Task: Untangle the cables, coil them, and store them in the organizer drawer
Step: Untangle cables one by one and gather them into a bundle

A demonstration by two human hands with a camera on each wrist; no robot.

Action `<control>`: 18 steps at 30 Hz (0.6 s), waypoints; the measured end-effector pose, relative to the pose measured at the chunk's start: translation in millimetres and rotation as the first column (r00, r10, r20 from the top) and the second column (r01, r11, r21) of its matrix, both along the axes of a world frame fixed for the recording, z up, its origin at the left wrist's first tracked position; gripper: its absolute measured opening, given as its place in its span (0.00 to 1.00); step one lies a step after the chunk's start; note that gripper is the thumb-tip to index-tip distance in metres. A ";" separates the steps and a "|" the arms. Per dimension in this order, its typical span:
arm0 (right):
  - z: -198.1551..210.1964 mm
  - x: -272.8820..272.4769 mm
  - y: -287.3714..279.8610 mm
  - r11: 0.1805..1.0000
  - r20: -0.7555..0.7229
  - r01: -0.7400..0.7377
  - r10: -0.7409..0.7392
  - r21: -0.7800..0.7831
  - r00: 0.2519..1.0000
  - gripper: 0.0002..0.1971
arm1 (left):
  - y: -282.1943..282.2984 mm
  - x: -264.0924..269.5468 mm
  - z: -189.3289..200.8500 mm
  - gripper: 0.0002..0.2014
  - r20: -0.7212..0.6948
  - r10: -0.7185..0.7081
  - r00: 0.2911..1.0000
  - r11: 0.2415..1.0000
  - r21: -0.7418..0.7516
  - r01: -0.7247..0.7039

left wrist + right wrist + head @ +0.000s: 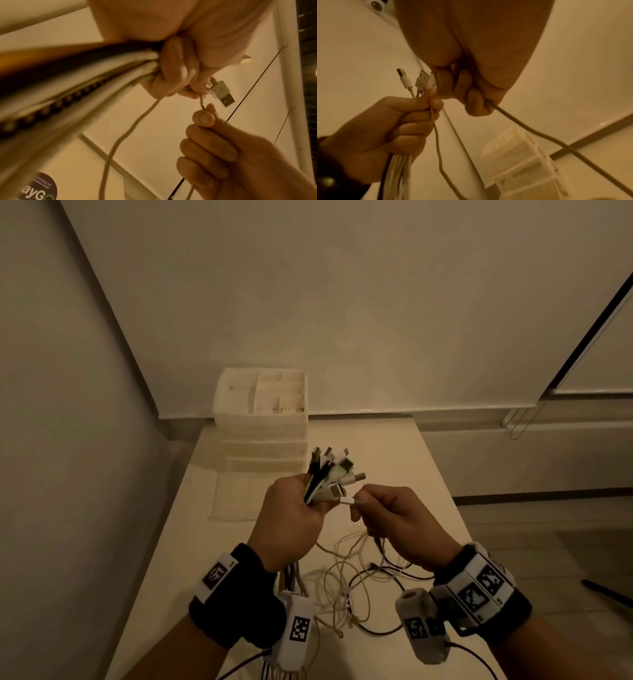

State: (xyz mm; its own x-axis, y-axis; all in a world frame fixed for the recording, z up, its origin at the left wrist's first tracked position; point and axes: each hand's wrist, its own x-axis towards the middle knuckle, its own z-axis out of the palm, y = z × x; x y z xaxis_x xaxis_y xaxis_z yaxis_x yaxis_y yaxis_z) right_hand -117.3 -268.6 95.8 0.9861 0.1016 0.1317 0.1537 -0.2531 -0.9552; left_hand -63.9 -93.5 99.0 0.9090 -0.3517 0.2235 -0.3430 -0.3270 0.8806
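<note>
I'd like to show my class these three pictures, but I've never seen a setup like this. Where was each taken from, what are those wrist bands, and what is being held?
No machine here: a person works with bare hands. The wide picture comes from a head camera looking down; the other two come from cameras strapped on the wrist bands, looking along the fingers. The left hand grips a bundle of cables, plugs pointing up. The right hand pinches one white cable near its plug. More tangled cables lie on the table, and a white drawer organizer stands at its far end.
</note>
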 end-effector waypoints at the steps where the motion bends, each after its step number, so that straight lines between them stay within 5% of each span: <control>1: -3.1 -0.8 0.5 1.000 -0.002 -0.003 0.003 0.019 1.000 0.16 | 2.1 0.3 1.1 0.16 0.020 0.025 0.999 1.000 0.012 -0.025; 6: -31.4 -2.4 -14.7 0.999 -0.009 0.018 -0.018 -0.032 1.000 0.17 | 27.0 16.3 10.2 0.19 0.066 0.216 0.974 0.968 -0.147 -0.205; 10: -74.8 -7.7 -39.7 0.986 -0.100 0.101 -0.115 -0.134 0.988 0.17 | 60.5 35.7 15.2 0.15 -0.094 0.357 0.930 0.853 -0.372 -0.365; 18: -108.2 -21.9 -39.9 0.965 -0.164 0.171 -0.204 -0.199 0.965 0.18 | 72.4 28.8 17.8 0.16 -0.188 0.358 0.915 0.814 -0.416 -0.405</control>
